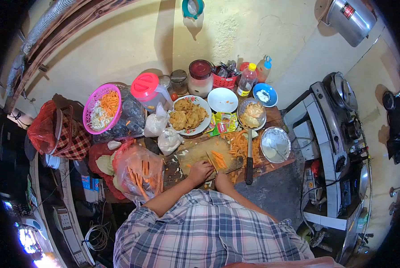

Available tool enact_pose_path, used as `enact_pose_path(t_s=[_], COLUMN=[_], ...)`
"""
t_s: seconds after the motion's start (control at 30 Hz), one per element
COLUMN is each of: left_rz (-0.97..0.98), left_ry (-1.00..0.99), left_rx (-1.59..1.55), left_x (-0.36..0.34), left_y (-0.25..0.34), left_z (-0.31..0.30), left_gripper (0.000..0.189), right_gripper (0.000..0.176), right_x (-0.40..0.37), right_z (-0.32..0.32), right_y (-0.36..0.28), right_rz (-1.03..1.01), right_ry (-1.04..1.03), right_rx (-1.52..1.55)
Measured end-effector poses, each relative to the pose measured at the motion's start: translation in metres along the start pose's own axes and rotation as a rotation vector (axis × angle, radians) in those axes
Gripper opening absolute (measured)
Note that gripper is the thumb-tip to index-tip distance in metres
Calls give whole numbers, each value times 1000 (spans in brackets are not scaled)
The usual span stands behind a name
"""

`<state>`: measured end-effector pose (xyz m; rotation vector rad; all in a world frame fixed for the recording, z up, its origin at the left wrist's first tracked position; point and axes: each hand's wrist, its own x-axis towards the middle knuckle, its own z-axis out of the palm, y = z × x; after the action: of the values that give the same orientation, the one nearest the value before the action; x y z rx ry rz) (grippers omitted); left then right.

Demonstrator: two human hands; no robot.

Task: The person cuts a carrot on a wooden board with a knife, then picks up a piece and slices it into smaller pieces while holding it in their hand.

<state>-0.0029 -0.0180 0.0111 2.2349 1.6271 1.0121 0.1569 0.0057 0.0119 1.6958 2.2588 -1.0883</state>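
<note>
On the wooden cutting board [193,154], my left hand [201,172] rests with its fingers curled down. Whatever lies under those fingers is hidden. Close on its right, my right hand [223,182] is closed on a knife [211,160], whose thin blade points away from me between the hand and some cut carrot sticks [218,159]. Orange carrot peelings [238,145] are heaped at the board's right end. To the left, a clear plastic bag [139,169] holds peeled carrots.
A second, black-handled knife [249,167] lies right of the board, near a metal bowl [275,145] with white contents. Behind stand a plate of fried food [189,115], a pink basket [102,108] of shredded vegetables and a pink-lidded pitcher [149,93]. A stove [331,107] is at right.
</note>
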Motion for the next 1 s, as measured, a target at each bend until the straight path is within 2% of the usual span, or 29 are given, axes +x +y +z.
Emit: enact_pose_path(t_s=[0.1,0.27,0.37,0.5,0.77,1.0], left_rz=[13,5,-2,-35,-46,-13], left_ry=[0,-13,1,-20,-36,-17], left_rx=[20,40,37,-1,3,28], left_x=[1,-3,-1,0,1,-1], left_y=[-2,-3,0,5,3,-1], left_z=[-1,3,-2,-5,-6,-3], left_gripper=[13,12,11,12,12,12], right_gripper=[27,24,30,29,26,27], right_x=[1,-13,-18,-23,-4,-10], right_z=[0,-1,-7,-10,0,-2], right_y=[-1,7,4,0,-9,-2], right_rz=[26,-68,-77,-88,31,5], right_ry=[5,119,93,64,14,48], right_rx=[-7,103,66,47,33,39])
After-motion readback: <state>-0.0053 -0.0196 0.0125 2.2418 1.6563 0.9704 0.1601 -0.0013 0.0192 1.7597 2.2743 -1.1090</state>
